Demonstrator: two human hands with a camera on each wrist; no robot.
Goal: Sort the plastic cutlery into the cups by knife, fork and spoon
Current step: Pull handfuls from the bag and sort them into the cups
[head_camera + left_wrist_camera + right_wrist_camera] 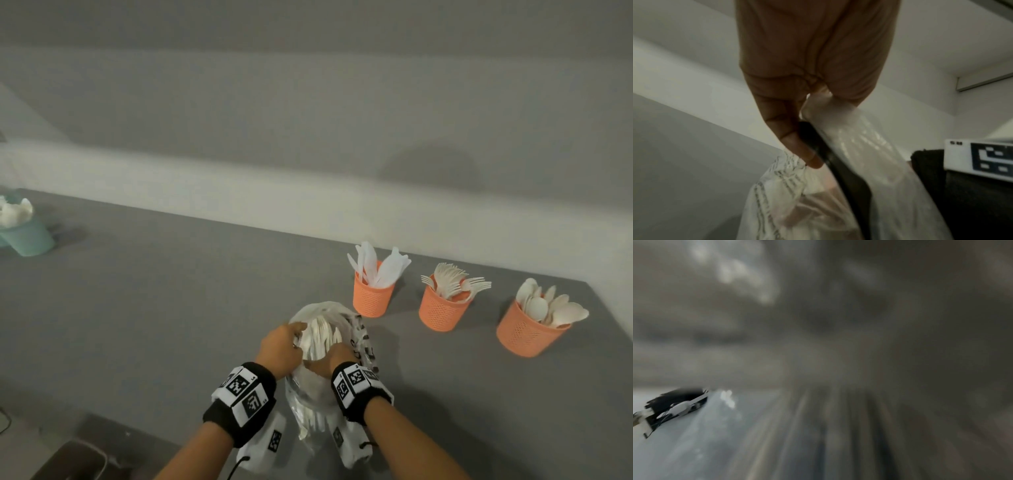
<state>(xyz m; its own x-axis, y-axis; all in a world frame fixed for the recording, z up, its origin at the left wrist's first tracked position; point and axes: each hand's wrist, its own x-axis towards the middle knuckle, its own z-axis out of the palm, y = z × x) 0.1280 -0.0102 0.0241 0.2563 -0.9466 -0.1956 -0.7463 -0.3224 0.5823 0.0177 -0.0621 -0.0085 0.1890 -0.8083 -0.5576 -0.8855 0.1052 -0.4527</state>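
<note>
A clear plastic bag [322, 342] of white plastic cutlery [320, 337] lies on a grey table [154, 308], near the front edge and just in front of the person; its mouth is held open and pale handles show inside, though the kinds of cutlery in it are too blurred to tell apart; printed dark lettering runs along the bag's right side. The left hand [281, 346] grips the left rim of the bag, its fingers curled around bunched plastic; the left wrist view shows the same pinch close up, film gathered between thumb and fingers [797, 146]. The right hand [330, 359] is at the bag's near right side with its fingers down in the opening; whether they grasp anything cannot be told, and the right wrist view is only a dark smear. Both wrists wear black bands carrying white blocks with black square markers.

Beyond the bag to the right stand three orange mesh cups in a row, well apart from each other: the nearest cup [373, 296] holds knives, the middle cup [442, 310] holds forks, the far right cup [527, 330] holds spoons; all stand upright. At the table's far left edge is a teal cup [29, 236] with more white cutlery; a pale wall [308, 120] runs behind the table.
</note>
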